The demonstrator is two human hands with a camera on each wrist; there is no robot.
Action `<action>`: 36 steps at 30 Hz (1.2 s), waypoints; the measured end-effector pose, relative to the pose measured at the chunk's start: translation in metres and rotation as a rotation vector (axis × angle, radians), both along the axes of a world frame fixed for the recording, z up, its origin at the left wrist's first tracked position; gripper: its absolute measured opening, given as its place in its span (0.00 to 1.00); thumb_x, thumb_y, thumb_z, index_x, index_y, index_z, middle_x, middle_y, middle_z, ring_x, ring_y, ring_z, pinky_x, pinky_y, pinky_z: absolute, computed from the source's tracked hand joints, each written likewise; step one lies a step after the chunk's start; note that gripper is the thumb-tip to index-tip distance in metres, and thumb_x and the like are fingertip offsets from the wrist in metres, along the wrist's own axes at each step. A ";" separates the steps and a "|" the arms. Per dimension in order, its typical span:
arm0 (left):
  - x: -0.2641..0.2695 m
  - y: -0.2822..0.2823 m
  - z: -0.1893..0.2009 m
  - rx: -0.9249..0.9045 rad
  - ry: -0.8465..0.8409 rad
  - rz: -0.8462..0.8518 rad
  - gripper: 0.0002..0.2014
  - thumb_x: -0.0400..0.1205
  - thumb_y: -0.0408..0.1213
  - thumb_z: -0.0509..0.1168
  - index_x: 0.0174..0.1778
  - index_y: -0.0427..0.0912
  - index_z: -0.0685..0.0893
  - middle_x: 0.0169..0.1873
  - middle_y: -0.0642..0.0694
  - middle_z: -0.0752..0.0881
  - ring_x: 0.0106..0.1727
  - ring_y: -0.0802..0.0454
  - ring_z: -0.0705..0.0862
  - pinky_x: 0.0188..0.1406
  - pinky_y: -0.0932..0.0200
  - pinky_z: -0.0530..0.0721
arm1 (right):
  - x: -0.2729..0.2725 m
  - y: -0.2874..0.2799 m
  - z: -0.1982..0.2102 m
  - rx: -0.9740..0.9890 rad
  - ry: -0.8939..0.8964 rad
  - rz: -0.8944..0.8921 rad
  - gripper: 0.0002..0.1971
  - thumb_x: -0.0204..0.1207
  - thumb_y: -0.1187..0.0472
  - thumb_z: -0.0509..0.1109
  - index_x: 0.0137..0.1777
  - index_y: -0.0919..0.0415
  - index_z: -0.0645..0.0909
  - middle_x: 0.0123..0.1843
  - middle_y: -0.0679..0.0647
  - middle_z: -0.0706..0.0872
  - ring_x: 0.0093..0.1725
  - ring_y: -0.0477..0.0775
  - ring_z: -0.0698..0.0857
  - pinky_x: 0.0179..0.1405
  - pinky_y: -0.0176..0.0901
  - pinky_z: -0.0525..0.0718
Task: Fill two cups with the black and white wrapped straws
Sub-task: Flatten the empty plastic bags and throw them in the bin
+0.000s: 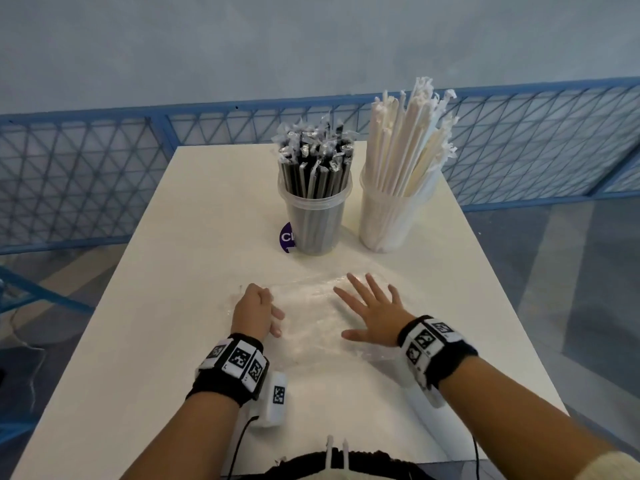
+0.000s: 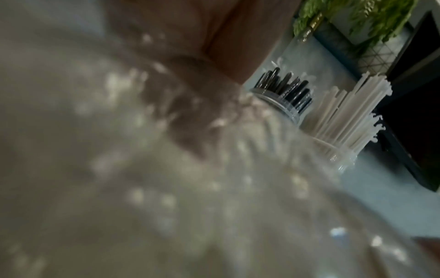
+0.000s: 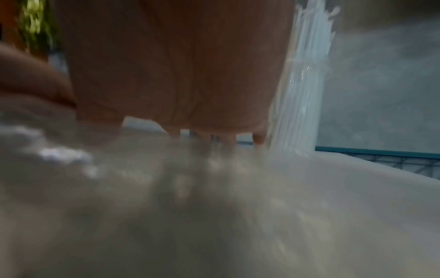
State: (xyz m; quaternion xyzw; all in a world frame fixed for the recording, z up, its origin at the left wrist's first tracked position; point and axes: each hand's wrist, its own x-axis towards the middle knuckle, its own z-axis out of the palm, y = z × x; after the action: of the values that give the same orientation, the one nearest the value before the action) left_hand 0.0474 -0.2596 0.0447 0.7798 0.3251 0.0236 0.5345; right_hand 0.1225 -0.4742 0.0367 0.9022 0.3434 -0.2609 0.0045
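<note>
Two clear cups stand at the far side of the white table (image 1: 194, 216). The left cup (image 1: 313, 226) is packed with black wrapped straws (image 1: 311, 161); the right cup (image 1: 386, 223) is packed with white wrapped straws (image 1: 408, 140). Closer to me a crumpled clear plastic bag (image 1: 311, 317) lies flat on the table. My left hand (image 1: 258, 310) has its fingers curled on the bag's left edge. My right hand (image 1: 372, 311) lies flat on the bag with its fingers spread. The left wrist view is blurred by plastic but shows black straws (image 2: 288, 90) and white straws (image 2: 350, 109). White straws (image 3: 307, 84) also rise beyond my right hand (image 3: 178, 65).
A purple label (image 1: 286, 237) shows on the table by the black-straw cup. A blue mesh fence (image 1: 86, 174) runs behind the table. The table ends in edges left and right, with grey floor (image 1: 571, 271) below.
</note>
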 end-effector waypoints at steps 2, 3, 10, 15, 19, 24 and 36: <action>0.006 0.000 0.004 0.054 0.016 -0.018 0.09 0.86 0.36 0.50 0.44 0.36 0.70 0.35 0.40 0.86 0.17 0.50 0.78 0.30 0.55 0.77 | 0.001 -0.004 -0.020 -0.113 0.062 -0.055 0.43 0.74 0.30 0.54 0.79 0.41 0.31 0.81 0.48 0.25 0.81 0.61 0.29 0.77 0.71 0.39; 0.010 0.001 0.007 0.118 0.013 -0.028 0.08 0.85 0.35 0.51 0.45 0.35 0.71 0.40 0.37 0.86 0.24 0.46 0.81 0.33 0.54 0.77 | 0.000 -0.006 -0.027 -0.134 0.082 -0.085 0.43 0.74 0.30 0.53 0.79 0.40 0.30 0.80 0.47 0.23 0.80 0.61 0.27 0.76 0.72 0.38; 0.029 -0.052 0.034 0.958 -0.150 -0.545 0.19 0.79 0.35 0.63 0.67 0.41 0.73 0.71 0.43 0.72 0.73 0.43 0.68 0.70 0.47 0.64 | 0.000 -0.009 -0.034 -0.132 0.112 -0.212 0.41 0.75 0.31 0.51 0.78 0.40 0.28 0.79 0.47 0.21 0.79 0.61 0.25 0.76 0.73 0.38; 0.036 -0.075 -0.004 0.904 0.447 -1.089 0.56 0.69 0.61 0.70 0.80 0.44 0.40 0.82 0.43 0.38 0.82 0.40 0.35 0.76 0.31 0.37 | 0.002 -0.007 -0.035 -0.109 0.116 -0.308 0.42 0.75 0.31 0.52 0.78 0.40 0.28 0.79 0.46 0.22 0.79 0.60 0.24 0.77 0.72 0.38; 0.040 -0.048 -0.031 0.773 0.513 -1.155 0.61 0.63 0.71 0.66 0.78 0.53 0.30 0.78 0.52 0.26 0.79 0.46 0.27 0.72 0.25 0.33 | 0.003 -0.010 -0.038 -0.081 0.156 -0.319 0.44 0.73 0.29 0.54 0.77 0.39 0.27 0.79 0.45 0.20 0.78 0.60 0.22 0.77 0.72 0.36; 0.038 -0.017 -0.043 0.793 0.542 -1.097 0.53 0.68 0.75 0.55 0.76 0.58 0.28 0.74 0.48 0.20 0.77 0.42 0.23 0.75 0.33 0.31 | 0.009 -0.026 -0.037 -0.086 0.172 -0.207 0.57 0.63 0.26 0.65 0.77 0.41 0.25 0.78 0.46 0.19 0.78 0.58 0.22 0.76 0.68 0.33; 0.039 0.011 -0.039 0.766 0.583 -1.038 0.64 0.62 0.73 0.66 0.75 0.53 0.25 0.75 0.43 0.20 0.78 0.42 0.24 0.79 0.43 0.35 | 0.010 -0.089 -0.032 -0.140 0.142 -0.233 0.66 0.54 0.23 0.68 0.74 0.42 0.20 0.71 0.42 0.14 0.78 0.52 0.23 0.75 0.74 0.37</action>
State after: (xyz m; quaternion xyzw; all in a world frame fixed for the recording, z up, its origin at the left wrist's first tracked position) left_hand 0.0862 -0.2487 0.0058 0.9419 0.0101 -0.3311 0.0561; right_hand 0.1328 -0.5629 0.0043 0.9126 0.2168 -0.3464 0.0129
